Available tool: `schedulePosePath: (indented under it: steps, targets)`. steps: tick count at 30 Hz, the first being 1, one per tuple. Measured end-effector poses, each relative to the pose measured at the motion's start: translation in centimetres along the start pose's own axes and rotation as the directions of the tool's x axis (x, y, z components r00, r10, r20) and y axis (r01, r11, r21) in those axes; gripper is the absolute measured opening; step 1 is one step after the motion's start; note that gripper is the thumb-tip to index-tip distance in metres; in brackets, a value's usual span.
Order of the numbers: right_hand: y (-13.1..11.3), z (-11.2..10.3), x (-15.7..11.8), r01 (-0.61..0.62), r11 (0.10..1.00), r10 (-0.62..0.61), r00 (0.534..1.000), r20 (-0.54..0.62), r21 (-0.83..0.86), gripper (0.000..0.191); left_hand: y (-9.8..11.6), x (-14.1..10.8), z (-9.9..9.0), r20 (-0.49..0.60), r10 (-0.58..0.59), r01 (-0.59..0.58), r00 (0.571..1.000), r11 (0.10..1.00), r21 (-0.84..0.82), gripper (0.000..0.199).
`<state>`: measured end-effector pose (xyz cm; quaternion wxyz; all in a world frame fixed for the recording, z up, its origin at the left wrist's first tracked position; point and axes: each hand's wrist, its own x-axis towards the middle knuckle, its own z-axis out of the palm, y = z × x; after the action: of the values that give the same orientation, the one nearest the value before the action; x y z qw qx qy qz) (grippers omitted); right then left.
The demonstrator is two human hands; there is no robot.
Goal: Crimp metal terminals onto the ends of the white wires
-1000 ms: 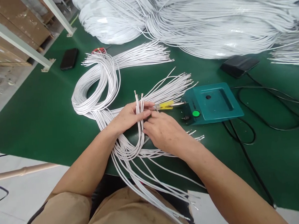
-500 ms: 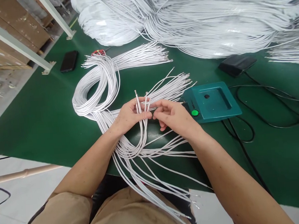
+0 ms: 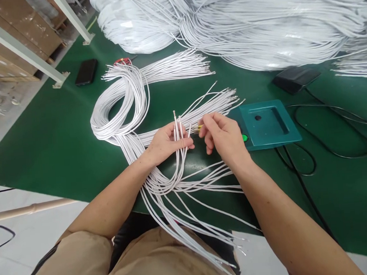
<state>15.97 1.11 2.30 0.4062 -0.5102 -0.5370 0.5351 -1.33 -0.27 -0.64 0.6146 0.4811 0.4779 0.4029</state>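
Note:
My left hand (image 3: 167, 145) is closed around several white wires (image 3: 178, 154), pinched between thumb and fingers with their metal-tipped ends standing up. The wires loop down below the hand and join a larger bundle (image 3: 151, 179). Just to the right, my right hand (image 3: 223, 137) has its fingers curled in, apart from the left. By its fingertips shows a small yellow and metallic piece (image 3: 197, 129); whether the fingers grip it is unclear. Behind my right hand sits a teal device (image 3: 292, 136) with a green button (image 3: 245, 137), partly covered by the hand.
A coiled wire bundle (image 3: 98, 118) lies on the green table (image 3: 60, 133). A large heap of white wires (image 3: 257, 27) fills the back. A black phone-like object (image 3: 86, 72), red-handled tool (image 3: 123, 61), black box (image 3: 295, 79) and dark cables (image 3: 299, 179) lie around.
My right hand has drawn slightly right, away from the left, and its fingers have curled more. The yellow piece now shows by its fingertips. My left hand keeps its wires.

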Motion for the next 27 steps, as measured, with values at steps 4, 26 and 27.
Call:
schedulePosePath:
  steps: [4, 26, 27]
  targets:
    - [-0.1, 0.3, -0.3, -0.062, 0.992, 0.07, 0.995, 0.075, -0.11, 0.024, 0.1, -0.2, 0.3, -0.025, 0.026, -0.025, 0.999, 0.999, 0.036, 0.043]
    - [0.1, 0.3, 0.1, -0.343, 0.863, 0.213, 0.912, 0.349, 0.37, 0.031, 0.1, -0.6, 1.3, 0.045, 0.054, -0.055, 0.998, 0.998, 0.031, 0.039]
    - [0.2, 0.2, 0.1, -0.37, 0.849, 0.223, 0.898, 0.38, 0.376, 0.031, 0.1, -0.6, 1.3, 0.045, 0.061, -0.062, 0.997, 0.997, 0.037, 0.038]
